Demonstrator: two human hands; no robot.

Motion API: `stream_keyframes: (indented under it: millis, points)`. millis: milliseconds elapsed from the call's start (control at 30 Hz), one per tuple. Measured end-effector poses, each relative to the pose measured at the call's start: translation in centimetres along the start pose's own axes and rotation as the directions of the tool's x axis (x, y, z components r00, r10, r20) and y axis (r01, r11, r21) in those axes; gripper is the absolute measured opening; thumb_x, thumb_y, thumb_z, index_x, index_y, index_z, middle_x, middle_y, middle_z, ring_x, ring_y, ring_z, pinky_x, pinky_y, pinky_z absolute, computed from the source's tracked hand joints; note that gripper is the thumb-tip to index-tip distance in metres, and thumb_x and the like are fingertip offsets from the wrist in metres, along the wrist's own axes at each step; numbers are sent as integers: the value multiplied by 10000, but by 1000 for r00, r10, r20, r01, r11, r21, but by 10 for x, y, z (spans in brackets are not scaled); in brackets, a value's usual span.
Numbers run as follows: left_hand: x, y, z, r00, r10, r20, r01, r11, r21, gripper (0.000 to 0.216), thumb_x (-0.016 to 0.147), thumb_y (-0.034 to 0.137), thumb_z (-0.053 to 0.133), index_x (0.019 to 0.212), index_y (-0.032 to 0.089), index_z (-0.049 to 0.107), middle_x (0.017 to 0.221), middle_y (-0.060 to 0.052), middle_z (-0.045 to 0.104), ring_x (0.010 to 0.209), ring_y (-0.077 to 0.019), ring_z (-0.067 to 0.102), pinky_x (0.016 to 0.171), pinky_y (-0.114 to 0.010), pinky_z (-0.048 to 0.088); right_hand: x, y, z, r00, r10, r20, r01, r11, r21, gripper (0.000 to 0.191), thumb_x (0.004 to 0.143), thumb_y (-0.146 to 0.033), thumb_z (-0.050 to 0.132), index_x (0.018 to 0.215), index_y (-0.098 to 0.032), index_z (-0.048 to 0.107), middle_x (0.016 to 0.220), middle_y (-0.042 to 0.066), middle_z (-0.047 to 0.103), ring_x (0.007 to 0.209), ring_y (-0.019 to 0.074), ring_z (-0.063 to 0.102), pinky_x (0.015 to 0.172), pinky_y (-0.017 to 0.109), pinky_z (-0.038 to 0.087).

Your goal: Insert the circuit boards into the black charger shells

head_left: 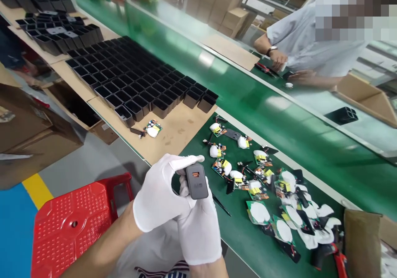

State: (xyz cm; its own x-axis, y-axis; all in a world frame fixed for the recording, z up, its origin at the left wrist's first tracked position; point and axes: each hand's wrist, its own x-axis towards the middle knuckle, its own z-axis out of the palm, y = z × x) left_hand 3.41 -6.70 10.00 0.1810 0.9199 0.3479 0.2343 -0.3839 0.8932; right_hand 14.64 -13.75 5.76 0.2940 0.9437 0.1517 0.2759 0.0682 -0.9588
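A black charger (197, 181) is held upright in front of me, its end face with an orange USB port turned up. My left hand (161, 191), in a white glove, is curled around its left side, with a finger stretched along the top edge. My right hand (200, 224), also gloved, grips the charger from below and the right. Parts of the fingers behind the charger are hidden. Just right of my hands, a thin dark pointed tool (221, 204) lies on the green bench (235, 232).
Several circuit boards (259, 212) with white blobs lie to the right, beside a red-handled tool (339, 261) and a cardboard box (361, 232). Rows of black housings (133, 79) stand on cardboard at the left. A red stool (72, 224) is below. Across the belt, a person (307, 50) handles parts.
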Motion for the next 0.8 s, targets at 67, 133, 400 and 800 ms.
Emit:
stream_keyframes:
  millis: [67, 133, 400, 800]
  points:
    - [3, -12, -3, 1000, -2, -20, 3, 999, 36, 733, 696, 19, 810, 1353, 332, 723, 1286, -12, 818, 1114, -259, 814, 972, -418, 722, 13, -5, 3, 996, 31, -82, -30, 1000, 5, 348, 1143, -370, 518, 1379, -241, 739, 1165, 100, 858, 1021, 274, 854, 805, 389, 740]
    - [3, -27, -5, 998, -7, -55, 11, 998, 68, 758, 690, 94, 896, 1391, 286, 681, 1313, -55, 805, 1169, -285, 802, 1032, -451, 697, 35, -9, 2, 980, 23, -200, -27, 1000, -17, 323, 1145, -385, 535, 1141, -204, 804, 1065, 106, 860, 911, 256, 851, 729, 357, 720]
    - [-23, -65, -9, 934, -109, -342, 119, 993, 10, 373, 979, 181, 728, 1332, 251, 631, 1158, -50, 832, 1075, -212, 782, 1005, -418, 628, 148, 11, 17, 812, -581, -50, 335, 536, -775, 139, 1034, -251, 722, 1080, -212, 846, 1043, 110, 820, 911, 225, 811, 779, 327, 676]
    - [35, -101, -29, 886, 216, -411, 99, 777, 622, 427, 844, 283, 894, 1207, 243, 673, 1284, -119, 800, 1179, -375, 734, 1020, -552, 557, 307, 16, -134, 865, -401, -300, -34, 551, -834, 372, 1059, -450, 709, 855, -142, 752, 745, -15, 668, 727, 149, 706, 770, 330, 607]
